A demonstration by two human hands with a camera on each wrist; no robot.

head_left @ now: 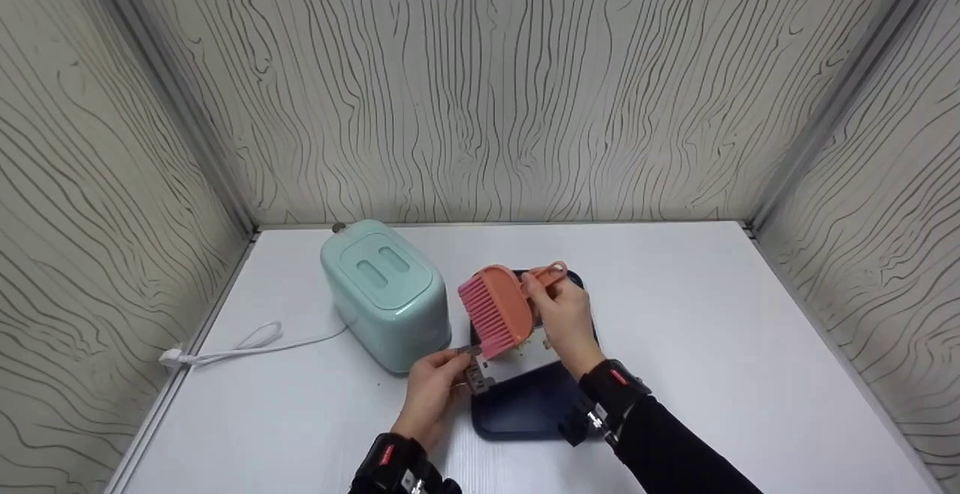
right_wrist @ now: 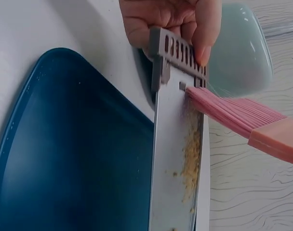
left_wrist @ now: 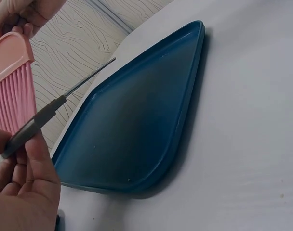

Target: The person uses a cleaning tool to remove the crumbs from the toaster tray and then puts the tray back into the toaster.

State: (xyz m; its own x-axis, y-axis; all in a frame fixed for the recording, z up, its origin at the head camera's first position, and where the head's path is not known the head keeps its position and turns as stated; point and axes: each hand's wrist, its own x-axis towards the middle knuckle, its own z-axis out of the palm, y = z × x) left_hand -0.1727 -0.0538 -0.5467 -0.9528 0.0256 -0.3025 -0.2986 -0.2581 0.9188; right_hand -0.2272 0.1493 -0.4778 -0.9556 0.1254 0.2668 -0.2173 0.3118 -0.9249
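Observation:
My left hand pinches the slotted grey end of a thin metal crumb tray between thumb and fingers. The crumb tray is held tilted over a dark blue tray. Yellowish crumbs lie along one side of its metal sheet in the right wrist view. My right hand grips the handle of an orange brush. Its pink bristles reach the metal beside the grey end. In the left wrist view the crumb tray appears nearly edge-on, above the blue tray.
A mint-green toaster with its lid on stands to the left, close to my left hand. Its white cord runs left to a plug near the side wall. A few specks lie on the white table. Patterned panels enclose the back and sides.

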